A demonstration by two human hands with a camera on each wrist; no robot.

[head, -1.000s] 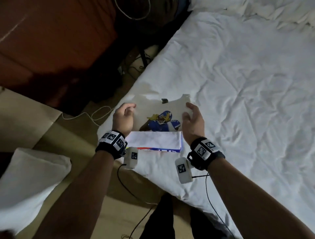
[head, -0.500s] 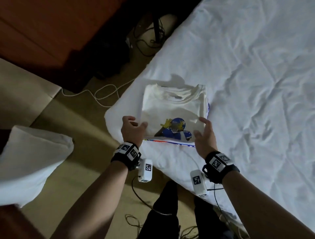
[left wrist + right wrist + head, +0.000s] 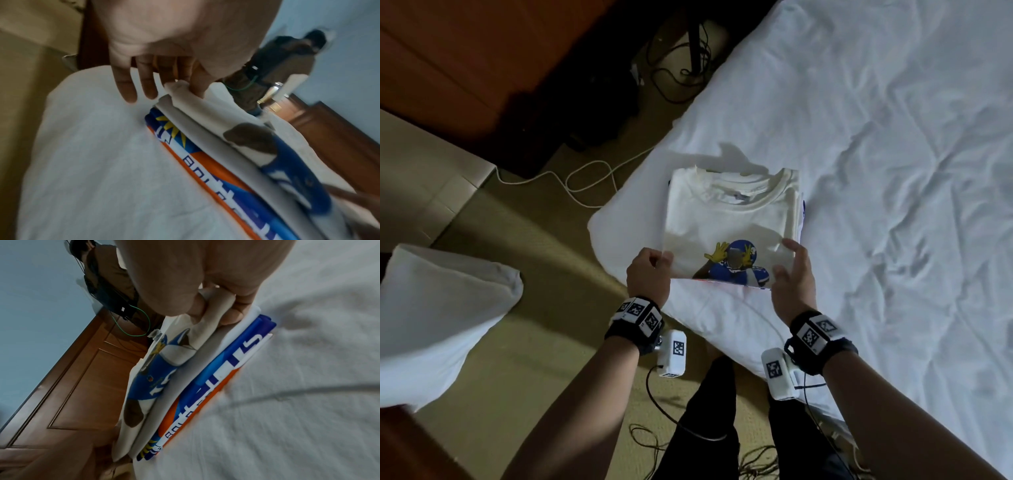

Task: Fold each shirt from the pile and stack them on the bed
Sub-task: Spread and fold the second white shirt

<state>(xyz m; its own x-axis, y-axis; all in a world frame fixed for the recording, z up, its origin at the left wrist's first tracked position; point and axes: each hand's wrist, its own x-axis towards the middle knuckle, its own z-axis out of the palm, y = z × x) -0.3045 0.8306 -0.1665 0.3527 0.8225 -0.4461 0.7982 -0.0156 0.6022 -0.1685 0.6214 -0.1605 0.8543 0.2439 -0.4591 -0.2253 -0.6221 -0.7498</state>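
A folded cream shirt [image 3: 726, 219] with a blue football-player print lies on top of a folded white, blue and orange shirt [image 3: 207, 172] at the near corner of the bed [image 3: 893, 154]. My left hand [image 3: 658, 263] pinches the cream shirt's near left corner between thumb and forefinger [image 3: 180, 85], the other fingers hanging straight. My right hand [image 3: 787, 265] pinches its near right corner [image 3: 213, 311]. Only a thin edge of the lower shirt [image 3: 218, 369] shows beneath the cream one in the head view.
A white pillow [image 3: 438, 318] lies on the floor at the left. Cables [image 3: 585, 185] trail beside dark wooden furniture [image 3: 465, 51]. My legs [image 3: 705, 428] stand at the bed's corner. Another person [image 3: 277, 65] stands by the far wall. Rumpled sheet stretches to the right.
Both hands brought the cream shirt down and toward me onto the white, blue and orange shirt, which it now almost covers. My grips shifted to its near corners.
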